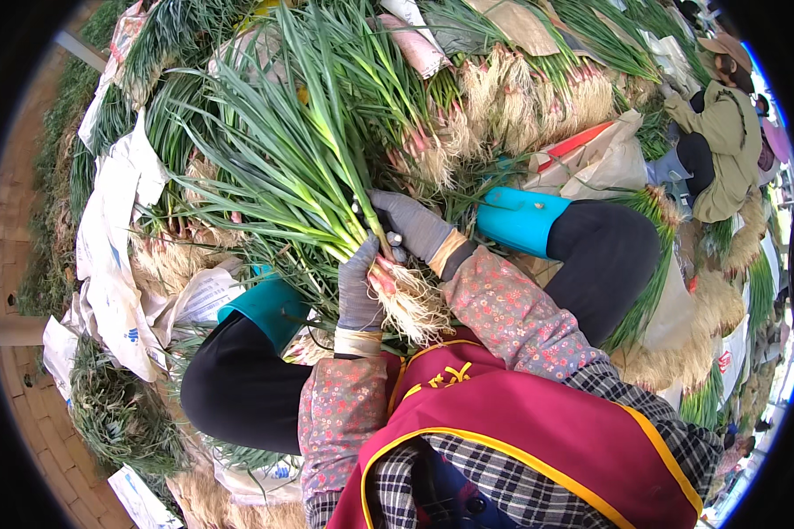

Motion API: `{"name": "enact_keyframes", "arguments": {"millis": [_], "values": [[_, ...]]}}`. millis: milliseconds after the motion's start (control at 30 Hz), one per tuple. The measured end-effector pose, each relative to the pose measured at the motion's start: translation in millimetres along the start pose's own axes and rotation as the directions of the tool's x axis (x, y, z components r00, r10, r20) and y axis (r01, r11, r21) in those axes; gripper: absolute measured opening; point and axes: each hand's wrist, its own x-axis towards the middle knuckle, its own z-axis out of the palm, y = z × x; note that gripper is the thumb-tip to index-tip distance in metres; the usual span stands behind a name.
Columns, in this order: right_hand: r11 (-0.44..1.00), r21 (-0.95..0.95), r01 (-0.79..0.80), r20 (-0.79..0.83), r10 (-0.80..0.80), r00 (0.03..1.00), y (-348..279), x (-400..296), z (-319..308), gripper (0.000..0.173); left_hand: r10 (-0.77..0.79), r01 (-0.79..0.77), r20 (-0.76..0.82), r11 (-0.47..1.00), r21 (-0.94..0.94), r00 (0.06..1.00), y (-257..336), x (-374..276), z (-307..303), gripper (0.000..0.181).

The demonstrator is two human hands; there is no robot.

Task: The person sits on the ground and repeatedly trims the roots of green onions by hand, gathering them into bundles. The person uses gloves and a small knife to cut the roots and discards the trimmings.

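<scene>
A bunch of green garlic plants [331, 192] fans out up and to the left in front of me. Its pinkish bulbs and long pale roots [410, 301] point back toward my lap. My left hand [359, 281], in a grey glove, grips the lower stalks just above the bulbs. Close by on the right, my right hand [411, 225], gloved alike, has its fingers around a thicker stalk [372, 221] at the edge of the bunch. Part of its fingertips is hidden behind the stalks. Loose green leaves lie beneath both hands, between my knees.
Rows of rooted garlic bundles [536, 99] lie ahead. More bundles [675, 330] are on the right, where a person [721, 145] sits. White plastic sacks [116, 244] and a leaf heap [119, 410] are at left. Blue boot tops [519, 218] flank my hands.
</scene>
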Motion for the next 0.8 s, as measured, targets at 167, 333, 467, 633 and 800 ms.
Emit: {"name": "enact_keyframes", "arguments": {"millis": [167,333,467,633,800], "values": [[0.970,-0.163,0.183,-0.149,-0.207,0.967,7.8,8.5,-9.9,0.028,-0.019,0.022,0.026,0.995,-0.100,0.999,-13.4,9.5,-6.9,0.018],[0.748,-0.624,0.226,-0.342,-0.521,0.782,-8.2,29.5,-27.6,0.025,0.017,0.036,0.195,0.963,-0.268,0.981,-0.5,4.3,3.6,0.022],[0.368,-0.926,-0.083,-0.183,-0.246,0.952,-23.1,26.1,-42.8,0.023,0.163,-0.133,0.236,0.982,-0.135,0.958,24.6,-8.6,31.1,0.027],[-0.201,-0.979,-0.026,0.049,-0.361,0.931,-57.0,-12.3,-41.7,0.026,0.008,0.023,0.101,0.953,-0.301,0.995,21.1,18.2,23.4,0.022],[-0.429,-0.738,-0.522,-0.235,-0.561,0.794,-113.6,-3.3,-29.2,0.034,-0.051,0.083,0.108,0.945,-0.317,0.993,2.6,25.4,20.5,0.018]]}}
